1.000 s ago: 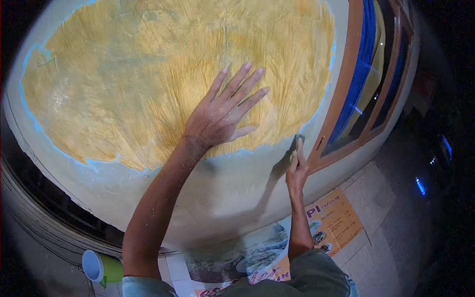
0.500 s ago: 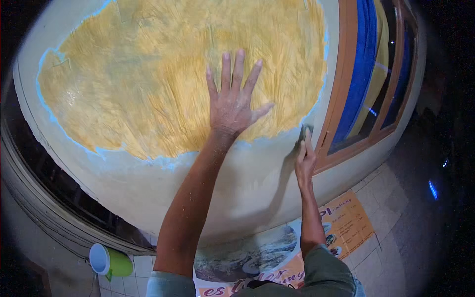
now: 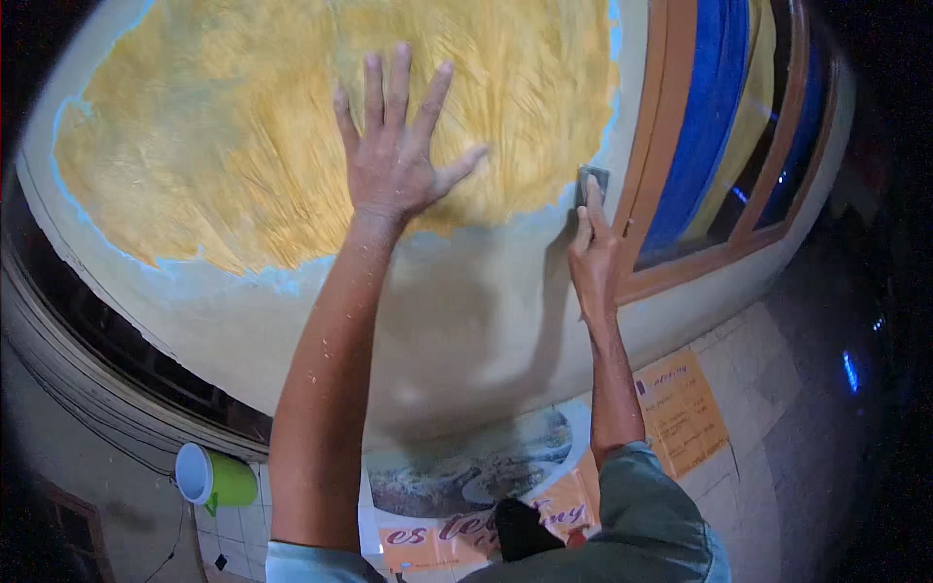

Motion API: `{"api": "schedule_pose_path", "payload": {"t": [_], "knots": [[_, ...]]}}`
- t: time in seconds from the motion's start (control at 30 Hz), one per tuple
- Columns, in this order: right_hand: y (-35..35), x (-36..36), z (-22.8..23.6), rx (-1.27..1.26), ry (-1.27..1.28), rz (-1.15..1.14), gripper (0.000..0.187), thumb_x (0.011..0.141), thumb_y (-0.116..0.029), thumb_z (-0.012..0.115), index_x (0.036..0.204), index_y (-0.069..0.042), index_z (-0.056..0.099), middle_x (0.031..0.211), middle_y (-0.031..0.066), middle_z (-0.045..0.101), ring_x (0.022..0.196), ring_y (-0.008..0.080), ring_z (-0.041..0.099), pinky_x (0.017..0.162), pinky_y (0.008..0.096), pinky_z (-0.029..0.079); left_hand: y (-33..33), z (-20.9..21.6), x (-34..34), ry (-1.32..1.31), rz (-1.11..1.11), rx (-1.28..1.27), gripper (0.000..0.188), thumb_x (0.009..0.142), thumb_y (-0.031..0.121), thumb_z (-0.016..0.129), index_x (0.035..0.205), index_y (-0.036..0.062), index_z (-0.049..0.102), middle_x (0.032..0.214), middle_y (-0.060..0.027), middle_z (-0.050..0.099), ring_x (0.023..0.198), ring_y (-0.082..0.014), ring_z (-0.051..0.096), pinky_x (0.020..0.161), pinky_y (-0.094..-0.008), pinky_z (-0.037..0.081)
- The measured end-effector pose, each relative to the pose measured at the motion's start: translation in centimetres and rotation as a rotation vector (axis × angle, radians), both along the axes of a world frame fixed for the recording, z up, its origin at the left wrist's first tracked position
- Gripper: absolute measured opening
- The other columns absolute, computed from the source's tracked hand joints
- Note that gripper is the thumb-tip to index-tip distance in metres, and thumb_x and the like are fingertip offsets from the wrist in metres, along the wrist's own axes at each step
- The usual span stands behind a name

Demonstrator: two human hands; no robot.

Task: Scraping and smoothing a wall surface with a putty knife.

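Note:
In front of me is a pale wall point(image 3: 457, 340) with a large, wrinkled yellow-brown patch point(image 3: 243, 146) edged by an uneven light-blue border. My left hand point(image 3: 389, 170) lies flat against the patch, its fingers spread and nothing in it. To its right, my right hand point(image 3: 596, 257) grips a small, dark, flat scraper point(image 3: 600, 181), the index finger stretched along it. The scraper is at the lower right edge of the patch, beside the blue border. Its handle is hidden in my hand.
A brown window frame point(image 3: 646, 165) with blue and yellow curtains stands close to the right of my right hand. Below lie a printed banner point(image 3: 428, 539) and an orange printed sheet point(image 3: 685, 413). A green bucket point(image 3: 233, 483) is at the lower left, near a tiled surface.
The view has shifted, so the wall sits further up and left. My right hand has moved the scraper upward along the patch's edge. My left hand stays spread on the patch.

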State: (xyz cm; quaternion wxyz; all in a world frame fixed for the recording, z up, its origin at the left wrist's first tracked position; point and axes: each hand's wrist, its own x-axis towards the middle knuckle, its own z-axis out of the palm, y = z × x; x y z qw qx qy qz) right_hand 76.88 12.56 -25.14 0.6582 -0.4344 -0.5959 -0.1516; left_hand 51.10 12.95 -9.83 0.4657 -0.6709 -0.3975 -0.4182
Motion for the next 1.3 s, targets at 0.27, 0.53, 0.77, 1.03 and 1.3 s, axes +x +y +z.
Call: {"api": "schedule_pose_path", "payload": {"t": [0.27, 0.53, 0.77, 1.03, 1.3], "knots": [[-4.4, -0.6, -5.3, -0.605, 0.152, 0.120, 0.049, 0.101, -0.001, 0.056, 0.150, -0.006, 0.053, 0.132, 0.0280, 0.062, 0.113, 0.0381, 0.070, 0.088, 0.0387, 0.055, -0.1, -0.6, 0.8, -0.012, 0.017, -0.002, 0.097, 0.078, 0.074, 0.071, 0.160, 0.0324, 0.041, 0.171, -0.0103, 0.026, 0.159, -0.0350, 0.019, 0.125, -0.0615, 0.006], [-1.8, 0.5, -5.6, -0.447, 0.083, 0.176, 0.043, 0.104, -0.001, 0.052, 0.147, -0.002, 0.056, 0.142, 0.0218, 0.061, 0.127, 0.0330, 0.064, 0.099, 0.0367, 0.053, 0.3, -0.1, 0.4, 0.014, 0.081, 0.036, 0.094, 0.079, 0.074, 0.069, 0.159, 0.0295, 0.045, 0.171, -0.0126, 0.026, 0.159, -0.0358, 0.018, 0.126, -0.0595, 0.003], [-0.7, 2.2, -6.2, -0.240, 0.023, 0.125, 0.048, 0.100, -0.001, 0.055, 0.147, -0.005, 0.056, 0.116, 0.0242, 0.069, 0.091, 0.0380, 0.069, 0.076, 0.0403, 0.055, 0.6, -0.6, 1.0, 0.024, 0.095, 0.047, 0.093, 0.080, 0.073, 0.068, 0.158, 0.0272, 0.046, 0.170, -0.0154, 0.028, 0.159, -0.0362, 0.018, 0.127, -0.0561, 0.002], [0.3, 2.1, 1.0, -0.015, 0.043, 0.194, 0.070, 0.088, 0.007, 0.058, 0.154, -0.011, 0.050, 0.082, 0.0207, 0.070, 0.063, 0.0343, 0.066, 0.056, 0.0451, 0.051, -0.5, -0.3, 0.5, 0.046, 0.161, 0.039, 0.092, 0.083, 0.071, 0.067, 0.159, 0.0239, 0.045, 0.170, -0.0196, 0.026, 0.159, -0.0389, 0.016, 0.127, -0.0543, -0.001], [0.6, 2.3, 0.8, -0.291, 0.004, 0.181, 0.075, 0.088, 0.004, 0.061, 0.158, -0.017, 0.045, 0.068, 0.0156, 0.063, 0.058, 0.0330, 0.062, 0.054, 0.0459, 0.049, 0.0, -0.5, 0.8, 0.045, 0.156, 0.026, 0.094, 0.082, 0.070, 0.068, 0.160, 0.0240, 0.043, 0.171, -0.0184, 0.024, 0.159, -0.0387, 0.014, 0.127, -0.0547, -0.001]]}}
